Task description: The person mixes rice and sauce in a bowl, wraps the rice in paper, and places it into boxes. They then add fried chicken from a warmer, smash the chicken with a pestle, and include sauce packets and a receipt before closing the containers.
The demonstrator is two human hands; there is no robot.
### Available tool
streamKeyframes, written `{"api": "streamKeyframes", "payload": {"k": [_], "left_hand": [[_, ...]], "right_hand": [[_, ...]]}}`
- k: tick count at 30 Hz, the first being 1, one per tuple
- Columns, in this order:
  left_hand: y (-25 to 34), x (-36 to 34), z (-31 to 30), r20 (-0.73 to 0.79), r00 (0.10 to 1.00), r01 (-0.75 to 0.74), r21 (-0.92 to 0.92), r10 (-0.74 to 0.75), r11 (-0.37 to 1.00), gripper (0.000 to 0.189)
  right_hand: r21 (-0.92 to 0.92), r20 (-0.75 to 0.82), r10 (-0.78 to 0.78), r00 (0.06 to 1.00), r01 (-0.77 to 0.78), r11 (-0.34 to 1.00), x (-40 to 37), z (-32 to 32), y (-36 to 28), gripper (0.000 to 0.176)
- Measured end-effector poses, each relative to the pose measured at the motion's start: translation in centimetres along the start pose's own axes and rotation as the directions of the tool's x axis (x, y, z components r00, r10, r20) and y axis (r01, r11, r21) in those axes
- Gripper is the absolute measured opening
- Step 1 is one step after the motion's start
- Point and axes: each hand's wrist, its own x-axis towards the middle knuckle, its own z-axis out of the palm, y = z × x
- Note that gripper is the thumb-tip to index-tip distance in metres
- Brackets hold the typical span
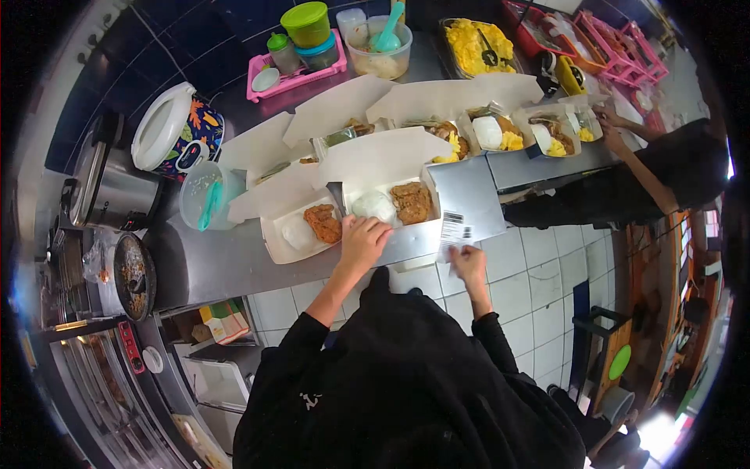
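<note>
Kitchen, long steel counter (226, 262) above a white tiled front, seen from over the person's black top. Nearest, at the counter's front edge: the right hand (469, 264) has thumb and fingers pinched shut on the bottom of a printed slip (455, 229), which stands up against the edge just right of an open box (383, 160) of rice and fried chicken. The left hand (363, 244) sits at that box's front rim with its fingers (380, 228) bent onto it; can't tell if they grip or just rest. Likely step: matching the slip to this box. The next move would call for steadying the box and laying the slip flat. A second box (275, 234) is just left. Farther along the back edge are more filled boxes (500, 131), where a co-worker's hands (613, 133) work.
</note>
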Motion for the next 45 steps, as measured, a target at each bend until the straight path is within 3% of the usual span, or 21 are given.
{"api": "streamKeyframes", "payload": {"k": [2,4,8,12,15,17,18,19,20,21,22,23,26,27,30,33,34,35,38,45], "left_hand": [[0.2,0.3,-0.5,0.008,1.000,-0.015,-0.024,0.016,1.000,0.008],[0.8,0.6,-0.7,0.015,1.000,-0.019,-0.058,0.020,0.998,0.008],[0.9,-0.2,0.6,0.059,0.996,-0.060,-0.055,0.063,0.997,0.006],[0.2,-1.5,1.2,0.081,0.994,-0.069,-0.097,0.077,0.993,0.017],[0.4,-1.5,-1.1,-0.021,1.000,-0.011,-0.128,0.008,0.992,0.029],[-1.3,-3.7,-3.3,-0.083,0.992,0.087,-0.095,-0.095,0.992,0.037],[-2.2,-4.6,-4.6,-0.075,0.989,0.124,-0.028,-0.126,0.992,0.038],[-3.1,-5.4,-5.9,-0.071,0.985,0.162,0.041,-0.159,0.986,0.038],[-4.0,-6.5,-6.9,-0.016,0.984,0.179,0.081,-0.178,0.981,0.035],[-4.9,-7.5,-7.7,0.036,0.979,0.195,0.122,-0.201,0.973,0.031],[-5.6,-8.2,-8.2,0.087,0.970,0.212,0.163,-0.228,0.964,0.028],[-6.5,-8.6,-8.2,0.099,0.978,0.162,0.182,-0.182,0.970,0.024],[-8.7,-8.8,-8.4,0.156,0.985,0.044,0.188,-0.074,0.981,0.013],[-9.0,-8.2,-8.7,0.171,0.983,0.040,0.158,-0.067,0.987,0.011],[-8.6,-7.2,-9.8,0.205,0.975,0.061,0.114,-0.083,0.992,0.010],[-8.3,-6.9,-10.3,0.196,0.976,0.079,0.097,-0.097,0.992,0.008],[-8.1,-7.0,-10.3,0.188,0.976,0.090,0.094,-0.107,0.991,0.008],[-7.9,-7.1,-10.3,0.180,0.977,0.100,0.092,-0.116,0.991,0.007],[-8.3,-7.5,-9.9,0.149,0.974,0.155,0.095,-0.168,0.983,0.007],[-9.0,-9.9,-7.5,0.131,0.988,0.065,0.152,-0.085,0.986,0.015]], "right_hand": [[-0.096,-0.022,-0.067,0.998,0.065,0.993,-0.6,0.9,-1.4,0.040],[-0.115,0.085,0.060,0.995,-0.050,0.992,-0.8,1.7,-5.0,0.039],[-0.324,0.050,0.044,0.998,-0.026,0.946,-0.8,4.0,-8.1,0.045],[-0.349,0.106,0.104,0.989,-0.061,0.935,-2.8,-0.4,-8.6,0.043],[-0.126,0.161,-0.123,0.979,0.144,0.982,-5.6,-3.1,-6.2,0.018],[0.017,0.135,-0.328,0.935,0.329,0.944,-7.8,-3.9,-7.1,0.028],[0.165,0.209,-0.338,0.918,0.308,0.937,-8.7,-3.5,-9.4,0.053],[0.315,0.147,-0.465,0.873,0.404,0.859,-9.5,-2.3,-12.1,0.051],[0.400,0.279,-0.420,0.864,0.293,0.869,-10.4,-1.5,-14.5,0.049],[0.481,0.190,-0.597,0.779,0.456,0.749,-10.6,1.2,-14.6,0.049],[0.568,0.348,-0.566,0.748,0.312,0.762,-11.1,2.2,-16.4,0.050],[0.531,0.358,-0.665,0.656,0.442,0.723,-10.8,4.4,-16.4,0.056],[0.330,0.491,-0.509,0.707,0.390,0.860,-10.0,10.3,-13.5,0.062],[0.317,0.486,-0.568,0.664,0.472,0.823,-9.6,10.4,-13.1,0.065],[-0.002,0.634,-0.383,0.672,0.497,0.868,-10.2,11.1,-14.5,0.067],[-0.249,0.521,-0.526,0.673,0.708,0.661,-10.7,13.6,-15.3,0.062],[-0.307,0.493,-0.576,0.652,0.750,0.586,-10.6,14.3,-15.7,0.060],[-0.355,0.460,-0.682,0.568,0.822,0.445,-10.2,16.0,-15.0,0.052],[-0.333,0.386,-0.775,0.501,0.859,0.390,-9.5,17.4,-14.7,0.046],[-0.153,0.264,-0.851,0.454,0.891,0.428,-10.0,14.0,-14.1,0.047]]}}
